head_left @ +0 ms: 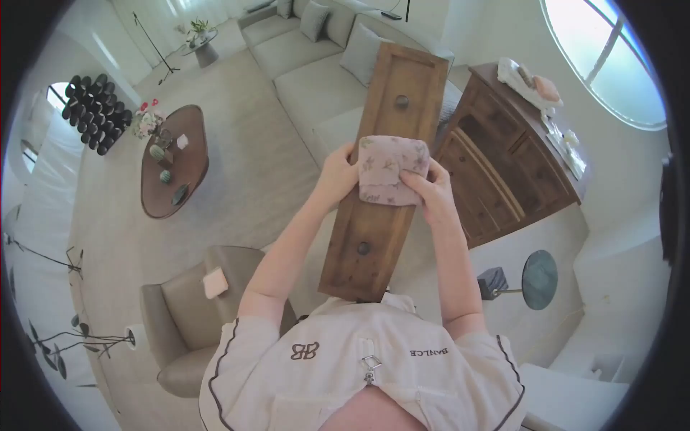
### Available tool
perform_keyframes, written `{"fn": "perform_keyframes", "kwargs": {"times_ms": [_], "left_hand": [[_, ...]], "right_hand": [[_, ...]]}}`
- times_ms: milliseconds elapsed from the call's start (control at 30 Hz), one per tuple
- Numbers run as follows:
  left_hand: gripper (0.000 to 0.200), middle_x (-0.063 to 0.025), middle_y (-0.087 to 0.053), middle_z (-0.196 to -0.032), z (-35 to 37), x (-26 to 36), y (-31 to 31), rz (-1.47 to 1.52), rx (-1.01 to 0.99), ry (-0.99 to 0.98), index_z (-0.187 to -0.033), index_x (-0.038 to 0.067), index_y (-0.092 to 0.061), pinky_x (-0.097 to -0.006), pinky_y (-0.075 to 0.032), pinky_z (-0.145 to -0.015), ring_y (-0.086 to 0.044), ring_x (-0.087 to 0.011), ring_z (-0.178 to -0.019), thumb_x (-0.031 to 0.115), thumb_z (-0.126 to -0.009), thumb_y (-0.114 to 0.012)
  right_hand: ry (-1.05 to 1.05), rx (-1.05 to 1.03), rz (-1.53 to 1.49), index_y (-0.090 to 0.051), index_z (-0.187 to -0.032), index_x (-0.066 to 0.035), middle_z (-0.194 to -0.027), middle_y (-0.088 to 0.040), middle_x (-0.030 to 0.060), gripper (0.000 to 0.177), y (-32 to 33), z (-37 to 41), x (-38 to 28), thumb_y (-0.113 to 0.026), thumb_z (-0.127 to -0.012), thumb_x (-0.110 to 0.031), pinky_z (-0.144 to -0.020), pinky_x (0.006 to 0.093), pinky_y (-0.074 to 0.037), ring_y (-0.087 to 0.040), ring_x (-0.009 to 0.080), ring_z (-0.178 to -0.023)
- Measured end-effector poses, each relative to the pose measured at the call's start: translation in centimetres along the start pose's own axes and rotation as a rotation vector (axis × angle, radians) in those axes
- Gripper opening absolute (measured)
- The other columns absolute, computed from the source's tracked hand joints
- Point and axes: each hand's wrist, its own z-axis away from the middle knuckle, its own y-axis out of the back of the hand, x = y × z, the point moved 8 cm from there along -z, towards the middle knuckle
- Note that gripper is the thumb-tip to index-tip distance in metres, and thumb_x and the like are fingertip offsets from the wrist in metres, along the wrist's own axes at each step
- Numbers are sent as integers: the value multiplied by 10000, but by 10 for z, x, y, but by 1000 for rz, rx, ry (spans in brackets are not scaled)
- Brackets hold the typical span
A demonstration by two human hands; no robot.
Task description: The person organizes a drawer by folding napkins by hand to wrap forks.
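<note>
A folded pink floral cloth (392,171) is held between both hands against the front of a long wooden drawer (365,223). The drawer, with two round dark knobs, is tilted up in front of the body. My left hand (340,174) grips the cloth's left edge beside the drawer's side; its fingers are partly hidden behind. My right hand (433,188) holds the right side of the cloth, thumb pressed on its front. The wooden dresser (496,154) at the right has an open gap where a drawer's space shows.
Folded cloths (528,85) lie on the dresser top. A grey sofa (309,79) stands ahead, an oval coffee table (180,161) at the left, and a beige armchair (188,302) at the lower left with a pink item on it. A small round table (539,280) is at the right.
</note>
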Motion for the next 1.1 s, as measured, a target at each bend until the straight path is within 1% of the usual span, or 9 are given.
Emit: {"fn": "perform_keyframes", "kwargs": {"times_ms": [100,200,300,467,600,700,900,1000,1100], "left_hand": [[380,10,-359,-825,1,-8,8,27,7,47,-809,145,-333,-278,-276,-674,-340,-135,-758,515,-861,-403],[495,74,-164,-647,11,21,35,95,272,-334,-662,181,-189,-278,-97,-563,-153,-67,-604,564,-892,-402],[341,-117,-432,-1052,26,33,27,11,210,-329,-849,88,-503,-367,-248,-904,-332,-210,-1103,408,-788,-606],[600,-206,-338,-1343,17,28,0,15,149,-295,-1089,55,-507,-467,-209,-1049,-172,-287,-1366,414,-662,-727],[476,-259,-269,-1397,13,27,-9,26,123,-324,-947,74,-507,-464,-236,-1019,-183,-295,-1368,367,-653,-739],[353,-82,-512,-972,14,27,5,308,194,-254,-926,79,-558,-301,-404,-707,-468,-154,-903,194,-601,-638],[338,-100,-625,-1062,-6,-59,9,1316,137,60,-1119,39,-584,-327,-476,-838,-596,-222,-967,209,-829,-551],[273,-91,-630,-1033,6,-59,-32,1588,-129,256,-1132,85,-559,-335,-499,-848,-608,-228,-948,211,-891,-532],[250,-87,-589,-1049,10,-43,-27,1544,-135,27,-1159,92,-506,-314,-479,-866,-574,-209,-975,153,-944,-392]], "right_hand": [[0,85,-17,-653,-909,-67,-857,-640,22,309,1,5,-7,-775,-650,-184,-668,260,-494,-585,143,-804],[-23,128,-41,-653,-922,-70,-899,-651,28,341,2,9,4,-792,-637,-196,-694,277,-512,-597,166,-839],[8,133,-58,-646,-924,-56,-850,-639,20,313,-3,8,9,-776,-655,-154,-655,258,-496,-580,134,-778],[39,135,-24,-637,-899,-56,-832,-636,11,267,4,9,1,-755,-678,-147,-649,248,-490,-588,122,-754],[42,126,-10,-627,-943,-59,-863,-635,21,324,9,13,3,-766,-678,-182,-668,262,-499,-598,138,-788],[175,0,54,-553,-1042,-58,-905,-575,-11,435,3,13,-5,-725,-707,-274,-709,203,-398,-521,86,-833],[246,32,206,-451,-1308,-117,-1345,-405,84,541,-9,21,-20,-595,-789,-61,-992,336,-385,-386,202,-1229],[275,28,187,-273,-1403,-188,-1401,-335,93,621,-23,21,-22,-563,-858,-122,-980,387,-415,-406,242,-1208],[180,139,-46,-142,-1443,-191,-1227,-508,143,766,-16,22,-10,-600,-835,-103,-894,388,-472,-559,251,-1047]]}}
